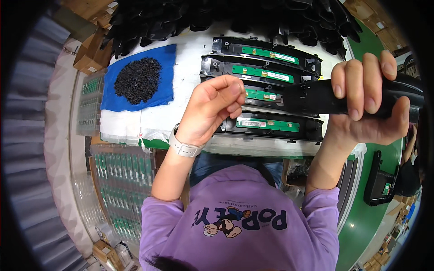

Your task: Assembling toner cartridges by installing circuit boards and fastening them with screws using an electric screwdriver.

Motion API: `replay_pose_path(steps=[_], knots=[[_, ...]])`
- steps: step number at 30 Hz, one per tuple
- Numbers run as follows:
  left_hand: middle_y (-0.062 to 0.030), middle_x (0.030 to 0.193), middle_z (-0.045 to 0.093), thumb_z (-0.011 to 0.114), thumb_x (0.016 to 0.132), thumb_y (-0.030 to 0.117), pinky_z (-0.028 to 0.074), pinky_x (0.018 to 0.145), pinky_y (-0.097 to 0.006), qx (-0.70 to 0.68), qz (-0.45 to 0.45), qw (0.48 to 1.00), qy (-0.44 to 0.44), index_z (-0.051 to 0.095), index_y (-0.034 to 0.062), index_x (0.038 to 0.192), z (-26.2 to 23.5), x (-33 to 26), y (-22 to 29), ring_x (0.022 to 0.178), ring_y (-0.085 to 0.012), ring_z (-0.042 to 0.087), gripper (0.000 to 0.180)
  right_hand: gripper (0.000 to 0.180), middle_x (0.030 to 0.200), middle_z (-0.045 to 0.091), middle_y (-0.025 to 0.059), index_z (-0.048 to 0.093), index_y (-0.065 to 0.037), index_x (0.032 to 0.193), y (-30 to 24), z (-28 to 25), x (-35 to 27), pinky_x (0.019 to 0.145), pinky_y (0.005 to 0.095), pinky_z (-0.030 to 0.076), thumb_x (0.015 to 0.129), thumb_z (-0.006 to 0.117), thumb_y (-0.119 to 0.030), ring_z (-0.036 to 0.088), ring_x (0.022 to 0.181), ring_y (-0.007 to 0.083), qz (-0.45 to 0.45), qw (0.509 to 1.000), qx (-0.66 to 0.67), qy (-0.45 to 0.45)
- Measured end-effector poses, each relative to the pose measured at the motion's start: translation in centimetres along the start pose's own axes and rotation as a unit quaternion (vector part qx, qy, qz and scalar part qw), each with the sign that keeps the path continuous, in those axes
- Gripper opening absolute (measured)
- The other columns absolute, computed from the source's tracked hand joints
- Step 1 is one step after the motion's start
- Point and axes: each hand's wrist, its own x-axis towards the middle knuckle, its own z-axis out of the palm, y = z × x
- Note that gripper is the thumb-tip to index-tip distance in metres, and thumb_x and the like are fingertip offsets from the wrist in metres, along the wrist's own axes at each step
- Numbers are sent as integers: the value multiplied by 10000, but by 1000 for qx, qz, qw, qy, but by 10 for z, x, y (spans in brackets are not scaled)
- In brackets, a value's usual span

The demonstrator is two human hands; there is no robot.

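Observation:
My right hand [368, 97] is wrapped round a black electric screwdriver [316, 96], held level with its bit pointing left. The bit's tip is over a black curved plastic housing with a green circuit board [257, 94] in it; whether it touches a screw cannot be seen. Beside the tip, my left hand [214, 106] is closed, thumb against curled fingers. Anything between those fingertips is too small to make out. More such housings lie in a column, including a far one [271, 54] and a near one [267, 124], each fitted with a green board.
A heap of small black screws [138, 81] lies on a blue cloth [168, 58] at the left. Black plastic parts [226, 16] are piled along the far side. Clear trays of green boards [122, 180] stand left below the white-covered table. A green conveyor [357, 217] runs at right.

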Motion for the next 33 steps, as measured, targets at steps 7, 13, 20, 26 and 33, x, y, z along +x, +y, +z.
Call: replay_pose_path(steps=[7, 13, 20, 26, 33], knots=[[-62, 786, 591, 559, 916, 149, 411, 570, -207, 108, 10, 994, -18, 573, -20, 922, 0, -10, 2, 622, -73, 482, 169, 362, 638, 500, -43, 482, -58, 1006, 8, 10, 3, 597, 281, 379, 775, 626, -297, 474, 479, 81, -33, 998, 47, -8], [-83, 801, 607, 567, 896, 69, 450, 582, -203, 173, -4, 985, -18, 589, -33, 939, 3, -13, 7, 626, -82, 531, 113, 363, 648, 497, -37, 471, -65, 1014, 7, 14, -2, 606, 278, 379, 784, 616, -305, 475, 486, 84, -6, 999, 32, -18], [-83, 785, 625, 585, 852, 5, 439, 567, -190, 286, 0, 958, -12, 608, -39, 887, 4, -20, 7, 611, -70, 526, 61, 352, 666, 491, -23, 456, -54, 1030, 19, 12, -6, 614, 285, 378, 812, 582, -300, 482, 514, 94, 22, 998, 57, -20], [-71, 765, 637, 611, 830, 11, 422, 533, -179, 247, -11, 969, -14, 636, -32, 872, 12, -18, -2, 589, -60, 520, 65, 333, 650, 462, -17, 448, -29, 1023, 5, 2, -14, 621, 289, 369, 841, 537, -293, 458, 502, 99, 43, 994, 95, 45], [-53, 697, 641, 655, 802, 55, 414, 498, -215, 493, 158, 855, 30, 665, -7, 843, 12, -11, -18, 544, -90, 535, 75, 362, 601, 439, -28, 445, -44, 1013, -8, -1, -29, 547, 260, 390, 815, 580, -316, 430, 447, 82, 126, 988, -81, 34]])
